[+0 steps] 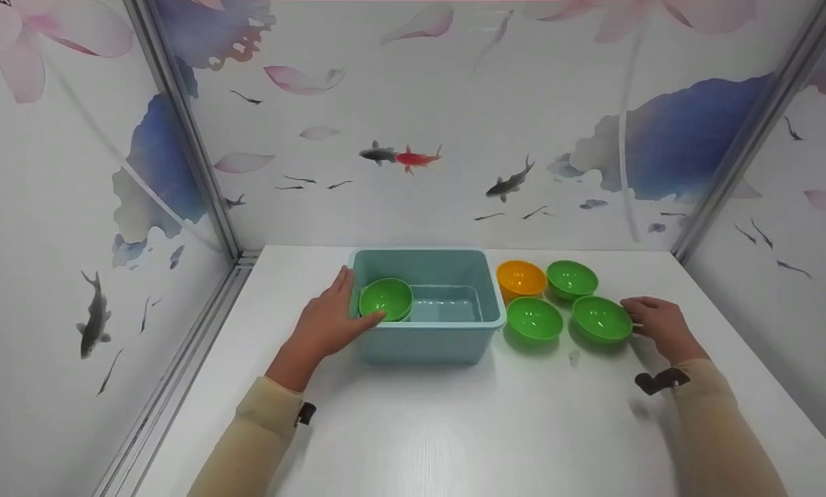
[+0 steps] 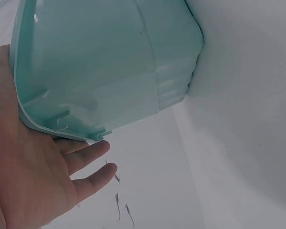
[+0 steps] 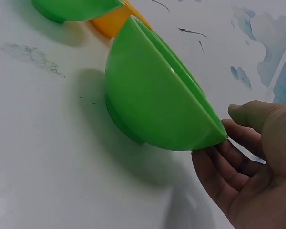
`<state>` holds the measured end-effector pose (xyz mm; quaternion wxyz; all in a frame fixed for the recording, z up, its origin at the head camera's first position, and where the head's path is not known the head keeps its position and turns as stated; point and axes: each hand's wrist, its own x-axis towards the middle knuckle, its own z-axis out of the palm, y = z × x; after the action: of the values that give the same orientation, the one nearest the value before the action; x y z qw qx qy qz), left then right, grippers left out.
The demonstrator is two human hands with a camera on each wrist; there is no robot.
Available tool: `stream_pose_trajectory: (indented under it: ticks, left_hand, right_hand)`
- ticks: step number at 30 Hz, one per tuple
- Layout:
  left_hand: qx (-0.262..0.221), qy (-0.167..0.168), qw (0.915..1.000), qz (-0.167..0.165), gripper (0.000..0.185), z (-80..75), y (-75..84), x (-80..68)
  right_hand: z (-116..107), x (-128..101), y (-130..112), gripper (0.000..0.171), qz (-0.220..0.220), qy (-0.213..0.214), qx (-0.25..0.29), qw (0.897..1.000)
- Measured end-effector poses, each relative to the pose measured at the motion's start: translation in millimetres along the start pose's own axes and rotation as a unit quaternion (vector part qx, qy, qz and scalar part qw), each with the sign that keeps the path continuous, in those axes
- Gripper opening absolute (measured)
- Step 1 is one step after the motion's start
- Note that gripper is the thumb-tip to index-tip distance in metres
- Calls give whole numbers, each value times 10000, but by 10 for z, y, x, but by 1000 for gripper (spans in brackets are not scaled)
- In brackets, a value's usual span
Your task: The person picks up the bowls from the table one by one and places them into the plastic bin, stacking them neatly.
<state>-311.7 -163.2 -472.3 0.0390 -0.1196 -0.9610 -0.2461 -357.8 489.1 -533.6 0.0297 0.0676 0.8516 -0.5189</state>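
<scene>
Left hand (image 1: pixel 330 321) — fingers straight — rests against the teal plastic tub (image 1: pixel 454 338), beside a green plastic bowl (image 1: pixel 386 298) inside. Right hand (image 1: pixel 657 323) — loosely open — touches the rim of another green bowl (image 1: pixel 601 319) on the white counter (image 1: pixel 454 428).

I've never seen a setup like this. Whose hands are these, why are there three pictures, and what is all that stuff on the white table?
No machine here: a person wears three cameras. The wide picture comes from the head; the other two come from each wrist. On the white table stands a teal plastic tub with a green bowl inside. Beside it sit an orange bowl and three more green ones. The left hand rests flat against the tub's side, thumb near the inner bowl. The right hand touches the rim of the nearest green bowl, fingers relaxed, not yet gripping.
</scene>
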Motion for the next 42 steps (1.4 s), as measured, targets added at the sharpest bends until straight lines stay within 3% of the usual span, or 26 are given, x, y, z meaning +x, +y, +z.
stream_pose_trajectory:
  ticks: [4, 8, 12, 17, 24, 30, 35, 42]
  left_hand:
    - [40, 4, 10000, -6, 122, 2, -12, 12]
    - [29, 2, 10000, 1, 124, 7, -21, 9]
    - [3, 9, 10000, -20, 124, 12, -24, -2]
    - [20, 15, 10000, -18, 124, 14, -33, -1]
    - [-35, 13, 10000, -39, 119, 23, -19, -3]
    - [-15, 0, 10000, -31, 121, 34, -37, 2]
    - [-48, 11, 10000, -47, 119, 27, -29, 4]
    - [-38, -4, 10000, -51, 122, 34, -26, 21]
  right_hand:
    - [23, -16, 26, 74, 109, -264, 184, 9994]
    - [50, -11, 35, 75, 335, -266, 220, 9988]
    - [79, -6, 26, 71, 389, 1, 216, 9990]
    - [136, -21, 15, 63, 148, 487, 275, 9983]
    - [166, -44, -36, 65, -37, 792, 378, 9961]
    - [152, -105, -240, 65, -258, 943, 380, 9945]
    - [159, -129, -487, 56, -441, 1125, 756, 9898]
    - [214, -164, -829, 56, -589, 1004, 863, 9894]
